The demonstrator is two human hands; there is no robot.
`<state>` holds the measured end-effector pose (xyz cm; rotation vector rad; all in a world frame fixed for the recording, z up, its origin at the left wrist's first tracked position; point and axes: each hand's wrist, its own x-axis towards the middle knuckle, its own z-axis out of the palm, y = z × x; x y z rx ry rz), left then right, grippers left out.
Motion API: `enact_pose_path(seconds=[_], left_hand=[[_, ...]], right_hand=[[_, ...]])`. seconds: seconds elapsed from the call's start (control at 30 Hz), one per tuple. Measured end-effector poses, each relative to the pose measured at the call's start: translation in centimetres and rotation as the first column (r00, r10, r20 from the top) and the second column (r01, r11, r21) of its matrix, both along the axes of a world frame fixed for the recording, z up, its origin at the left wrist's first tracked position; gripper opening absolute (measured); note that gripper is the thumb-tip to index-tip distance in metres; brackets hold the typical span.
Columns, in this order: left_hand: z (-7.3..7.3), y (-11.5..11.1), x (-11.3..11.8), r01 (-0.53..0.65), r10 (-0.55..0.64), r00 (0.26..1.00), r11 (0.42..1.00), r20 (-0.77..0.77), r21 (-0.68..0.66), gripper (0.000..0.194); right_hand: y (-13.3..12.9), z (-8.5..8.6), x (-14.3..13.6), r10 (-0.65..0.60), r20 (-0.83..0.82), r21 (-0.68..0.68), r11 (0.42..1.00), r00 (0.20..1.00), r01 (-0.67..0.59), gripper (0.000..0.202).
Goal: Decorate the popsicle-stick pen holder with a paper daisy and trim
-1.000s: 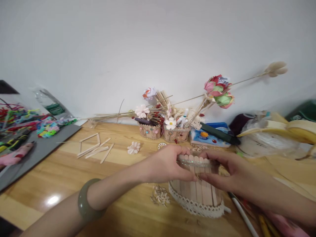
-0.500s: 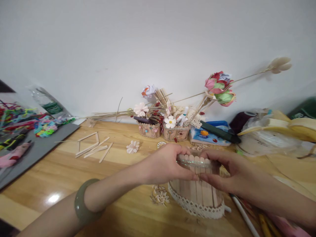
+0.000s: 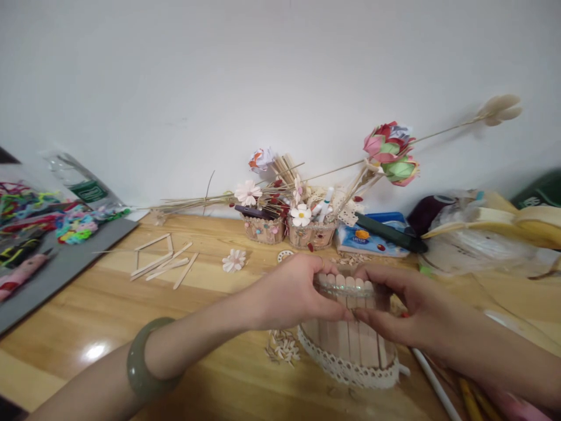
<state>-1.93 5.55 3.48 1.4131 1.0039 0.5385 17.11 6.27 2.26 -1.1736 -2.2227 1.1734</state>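
A craft-stick basket (image 3: pixel 346 345) stands on the table in front of me, with white lace around its base and a glittery band under its scalloped rim. My left hand (image 3: pixel 295 292) grips the basket's upper left side, fingers at the rim and thumb pressed against the front. From the right, my right hand (image 3: pixel 405 298) grips it likewise. Both thumb tips almost meet at the middle of the front; whether a small piece lies under them is hidden. Beside the basket's left side lies a heap of small wooden chips (image 3: pixel 284 347).
Behind stand two small decorated baskets (image 3: pixel 262 230) with dried flowers and pens. Loose craft sticks (image 3: pixel 163 264) and a pale flower (image 3: pixel 234 260) lie to the left. Tissues (image 3: pixel 371 240), tape rolls (image 3: pixel 539 227) and a white stick (image 3: pixel 433 380) are on the right.
Both hands keep the same grip on the basket, thumbs at the same spot. The view has shifted very slightly; nothing else has visibly moved.
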Motion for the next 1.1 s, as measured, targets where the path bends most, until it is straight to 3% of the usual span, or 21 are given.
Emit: enact_pose_path(seconds=[0.37,0.57,1.1], left_hand=[[0.0,0.5,-0.2,0.058,-0.057,0.994,0.998,0.090,-0.017,0.024],[0.7,0.6,0.0,0.023,-0.022,1.000,0.999,0.005,-0.029,0.021],[0.6,0.5,0.2,0.016,-0.013,0.999,0.997,0.047,-0.074,0.013]], right_hand=[[0.6,0.3,0.6,0.021,0.069,0.034,0.999,0.997,-0.023,0.019],[0.6,0.7,0.4,0.034,0.070,0.001,0.999,0.997,-0.034,0.017],[1.0,0.0,0.9,0.064,0.044,-0.003,0.998,0.997,-0.064,0.015]])
